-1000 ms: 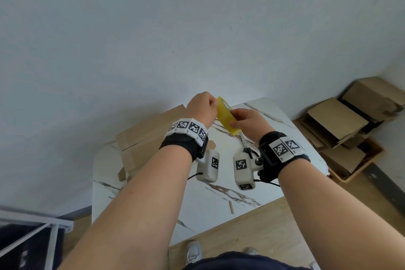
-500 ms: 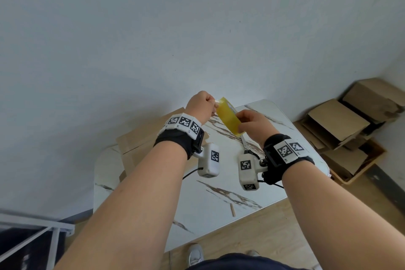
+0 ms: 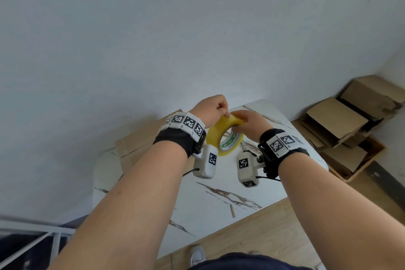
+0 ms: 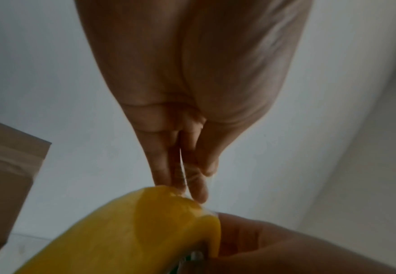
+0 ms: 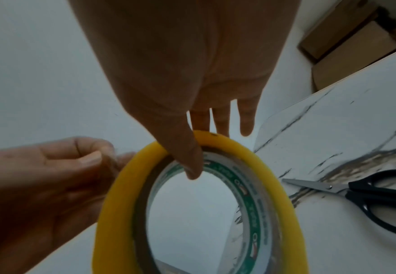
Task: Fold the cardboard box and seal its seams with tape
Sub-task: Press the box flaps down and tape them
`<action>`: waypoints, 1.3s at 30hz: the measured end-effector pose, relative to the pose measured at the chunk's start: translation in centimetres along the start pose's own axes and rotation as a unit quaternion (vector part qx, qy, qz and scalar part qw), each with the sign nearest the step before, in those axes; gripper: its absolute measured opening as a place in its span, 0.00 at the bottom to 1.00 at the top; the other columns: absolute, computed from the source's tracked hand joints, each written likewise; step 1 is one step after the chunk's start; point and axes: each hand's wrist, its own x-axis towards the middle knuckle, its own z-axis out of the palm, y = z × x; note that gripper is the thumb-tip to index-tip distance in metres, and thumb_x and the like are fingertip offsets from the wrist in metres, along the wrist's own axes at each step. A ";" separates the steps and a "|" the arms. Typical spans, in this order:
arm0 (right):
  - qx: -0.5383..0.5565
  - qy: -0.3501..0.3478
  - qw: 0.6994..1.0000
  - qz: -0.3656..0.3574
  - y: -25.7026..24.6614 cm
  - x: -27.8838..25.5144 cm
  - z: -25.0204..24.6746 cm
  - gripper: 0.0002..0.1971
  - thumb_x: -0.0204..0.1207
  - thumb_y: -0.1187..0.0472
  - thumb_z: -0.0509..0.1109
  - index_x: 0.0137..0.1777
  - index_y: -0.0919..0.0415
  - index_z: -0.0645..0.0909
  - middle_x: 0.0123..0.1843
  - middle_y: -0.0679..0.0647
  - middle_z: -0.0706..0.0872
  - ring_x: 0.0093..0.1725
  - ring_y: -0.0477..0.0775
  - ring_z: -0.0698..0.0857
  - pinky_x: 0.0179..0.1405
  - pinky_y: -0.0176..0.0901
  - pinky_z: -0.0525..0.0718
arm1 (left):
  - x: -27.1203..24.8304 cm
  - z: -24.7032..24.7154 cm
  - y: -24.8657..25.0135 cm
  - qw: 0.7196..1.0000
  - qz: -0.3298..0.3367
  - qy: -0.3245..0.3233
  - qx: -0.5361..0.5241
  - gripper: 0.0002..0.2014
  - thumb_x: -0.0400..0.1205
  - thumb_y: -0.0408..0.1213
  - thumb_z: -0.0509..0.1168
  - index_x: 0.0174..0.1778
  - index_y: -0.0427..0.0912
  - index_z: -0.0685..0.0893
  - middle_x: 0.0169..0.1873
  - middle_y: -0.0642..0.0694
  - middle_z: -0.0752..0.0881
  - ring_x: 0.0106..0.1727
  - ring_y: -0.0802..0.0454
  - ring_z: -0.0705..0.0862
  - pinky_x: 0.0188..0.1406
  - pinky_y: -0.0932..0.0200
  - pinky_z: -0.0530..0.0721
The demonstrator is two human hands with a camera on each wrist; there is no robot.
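A yellow roll of clear tape (image 3: pixel 223 138) with a green-printed core hangs in the air above the white marble table (image 3: pixel 219 195). My right hand (image 3: pixel 245 125) grips the roll (image 5: pixel 215 204) at its top, thumb inside the core and fingers over the outer rim. My left hand (image 3: pixel 213 109) pinches the loose tape end (image 4: pixel 184 174) between thumb and fingers at the top of the roll (image 4: pixel 131 226). The cardboard box (image 3: pixel 140 140) lies on the table behind my left wrist, partly hidden by it.
Black-handled scissors (image 5: pixel 356 192) lie on the table to the right of the roll. A pile of cardboard boxes (image 3: pixel 350 125) sits on the floor at the right by the wall. A small wood-coloured sliver (image 3: pixel 232 210) lies near the table's front edge.
The roll has turned so its open core now faces me instead of showing edge-on. Both hands have stayed together at its top, the left still at the tape end.
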 end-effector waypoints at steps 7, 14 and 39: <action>0.004 0.042 0.999 0.026 0.0 -0.5 0.3 0.24 0.65 0.60 0.81 0.57 0.59 0.74 0.47 0.54 0.82 0.40 0.52 0.80 0.33 0.40 0.76 | 0.1 -0.2 -1.4 0.997 -0.034 0.063 0.002 0.06 0.84 0.34 0.58 0.44 0.46 0.78 0.43 0.45 0.81 0.42 0.48 0.79 0.46 0.53 0.79; -0.023 0.061 0.998 0.011 -0.9 -1.1 0.4 0.24 0.64 0.58 0.81 0.54 0.58 0.71 0.43 0.51 0.79 0.37 0.50 0.78 0.29 0.39 0.73 | -0.2 0.3 -0.9 0.977 -0.112 0.062 -0.172 0.10 0.83 0.42 0.61 0.47 0.38 0.79 0.39 0.44 0.87 0.40 0.45 0.85 0.47 0.53 0.85; 0.036 0.018 0.996 0.080 -1.0 -1.6 1.9 0.12 0.77 0.51 0.65 0.58 0.49 0.83 0.51 0.51 0.83 0.48 0.52 0.81 0.43 0.42 0.76 | 0.5 0.2 -2.3 0.984 -0.081 0.156 -0.027 0.09 0.75 0.34 0.71 0.42 0.49 0.76 0.38 0.49 0.87 0.43 0.49 0.86 0.43 0.53 0.84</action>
